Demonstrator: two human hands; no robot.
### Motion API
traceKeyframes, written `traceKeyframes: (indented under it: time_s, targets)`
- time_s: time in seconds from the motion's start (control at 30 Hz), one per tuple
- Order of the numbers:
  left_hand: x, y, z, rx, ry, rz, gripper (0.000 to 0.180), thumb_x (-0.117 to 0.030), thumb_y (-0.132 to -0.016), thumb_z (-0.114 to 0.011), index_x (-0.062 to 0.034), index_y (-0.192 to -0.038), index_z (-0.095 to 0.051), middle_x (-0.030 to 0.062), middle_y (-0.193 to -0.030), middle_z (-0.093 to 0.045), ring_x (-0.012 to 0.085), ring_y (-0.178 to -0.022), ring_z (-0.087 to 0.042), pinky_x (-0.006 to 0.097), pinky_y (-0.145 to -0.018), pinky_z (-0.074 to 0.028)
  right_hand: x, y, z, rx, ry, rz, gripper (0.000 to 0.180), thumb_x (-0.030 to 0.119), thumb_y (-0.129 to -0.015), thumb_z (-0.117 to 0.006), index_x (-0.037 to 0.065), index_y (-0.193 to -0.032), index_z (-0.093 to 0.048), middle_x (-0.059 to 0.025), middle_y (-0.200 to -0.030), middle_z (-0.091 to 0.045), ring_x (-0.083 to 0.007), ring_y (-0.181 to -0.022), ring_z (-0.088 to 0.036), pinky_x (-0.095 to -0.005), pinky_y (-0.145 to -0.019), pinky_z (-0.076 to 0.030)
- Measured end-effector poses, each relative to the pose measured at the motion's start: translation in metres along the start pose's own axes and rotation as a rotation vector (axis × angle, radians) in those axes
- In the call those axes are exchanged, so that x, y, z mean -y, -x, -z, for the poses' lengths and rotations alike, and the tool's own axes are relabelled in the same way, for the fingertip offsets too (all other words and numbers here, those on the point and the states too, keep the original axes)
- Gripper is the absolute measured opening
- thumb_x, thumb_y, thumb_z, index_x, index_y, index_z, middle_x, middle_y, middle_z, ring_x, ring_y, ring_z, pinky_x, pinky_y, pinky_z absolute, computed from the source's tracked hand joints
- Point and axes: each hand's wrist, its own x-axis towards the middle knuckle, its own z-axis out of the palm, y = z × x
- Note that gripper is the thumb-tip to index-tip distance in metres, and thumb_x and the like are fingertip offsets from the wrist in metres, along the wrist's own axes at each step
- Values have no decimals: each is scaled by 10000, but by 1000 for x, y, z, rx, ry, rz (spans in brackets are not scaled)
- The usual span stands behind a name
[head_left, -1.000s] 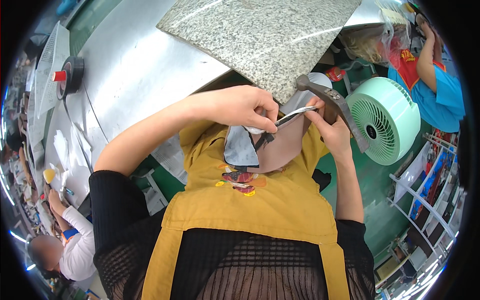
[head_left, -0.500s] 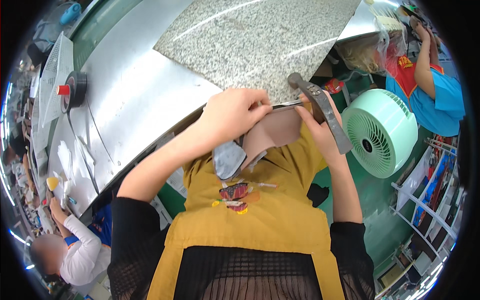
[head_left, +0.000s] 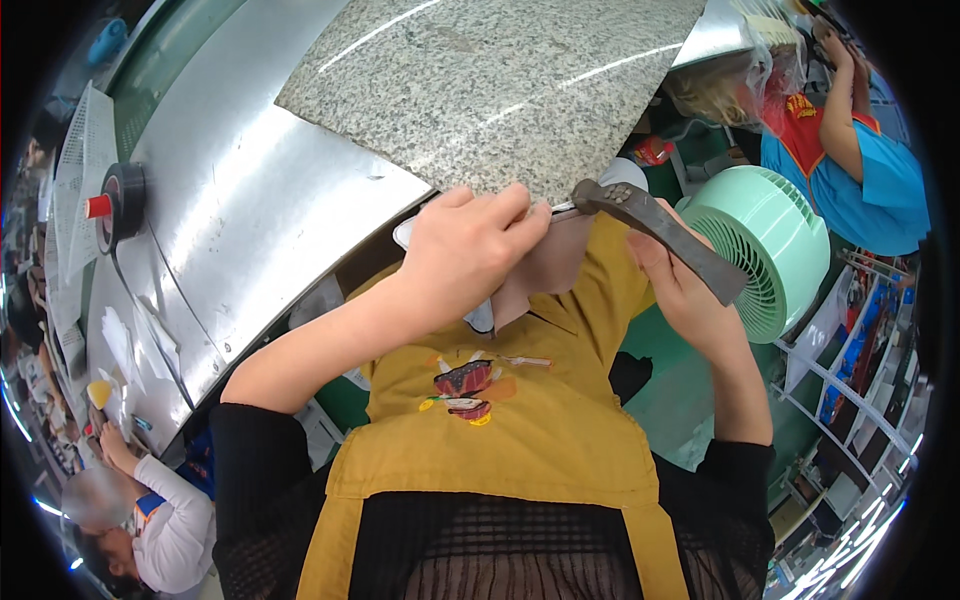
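My left hand (head_left: 468, 252) is closed in a pinch at the near edge of the granite slab (head_left: 500, 90), gripping the top of a tan leather-like piece (head_left: 545, 272) that hangs down over my yellow apron. My right hand (head_left: 690, 292) holds a dark-handled tool (head_left: 660, 232) with rivets. Its thin metal blade (head_left: 563, 210) reaches left to the fingertips of my left hand. A pale grey scrap (head_left: 482, 318) peeks out beneath my left hand. Whether the blade touches the tan piece is hidden by my fingers.
The slab lies on a shiny steel table (head_left: 250, 230) carrying a black tape roll with a red core (head_left: 118, 200). A mint-green fan (head_left: 775, 250) stands just right of my right hand. One person in blue (head_left: 850, 150) works at the upper right, another in white sleeves (head_left: 150, 520) at the lower left.
Both hands have moved up together toward the slab's edge with the tan piece and the tool. The grey scrap, earlier plainly visible, is now mostly covered by my left hand.
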Motion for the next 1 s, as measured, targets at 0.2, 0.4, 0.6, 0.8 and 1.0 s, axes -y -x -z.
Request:
traceKeyframes:
  time_s: [0.2,0.4,0.6,0.8,1.0]
  targets:
    - [3,2,-4,-50,-61,-87,319,-116,-695,-585,-141,-1005,-657,-20,-796,-507,97,-572,-528,242,-538,-404,3,-4,-8,13,60,128,254,49,-897,-555,31,-1150,-528,-148,-863,-610,-336,-756,-614,-331,-663,-479]
    - [3,3,-4,-37,-58,-78,324,-117,-691,-581,-116,-1007,-651,-6,-801,-502,98,-581,-538,238,-548,-408,19,-8,-1,22,65,127,239,37,-866,-575,30,-1101,-533,-151,-894,-627,-345,-832,-630,-341,-670,-500]
    - [5,4,-7,-80,-16,-78,341,-120,-678,-581,-98,-1011,-647,3,-805,-494,102,-576,-533,245,-539,-395,24,-10,-5,118,56,-18,264,66,-884,-564,35,-1142,-521,-156,-912,-630,-355,-825,-631,-340,-658,-501]
    - [4,4,-4,-17,43,17,250,-117,-712,-635,-106,-961,-646,-5,-783,-516,120,-588,-541,254,-540,-412,13,-13,-12,154,195,50,231,69,-866,-579,30,-1087,-524,-170,-882,-625,-364,-794,-625,-380,-631,-499]
    - [9,4,2,-1,103,19,216,-106,-712,-640,-103,-928,-637,-11,-781,-531,123,-594,-539,256,-533,-394,18,-12,-13,123,215,33,230,52,-872,-563,35,-1098,-524,-172,-879,-616,-365,-810,-621,-386,-633,-499]
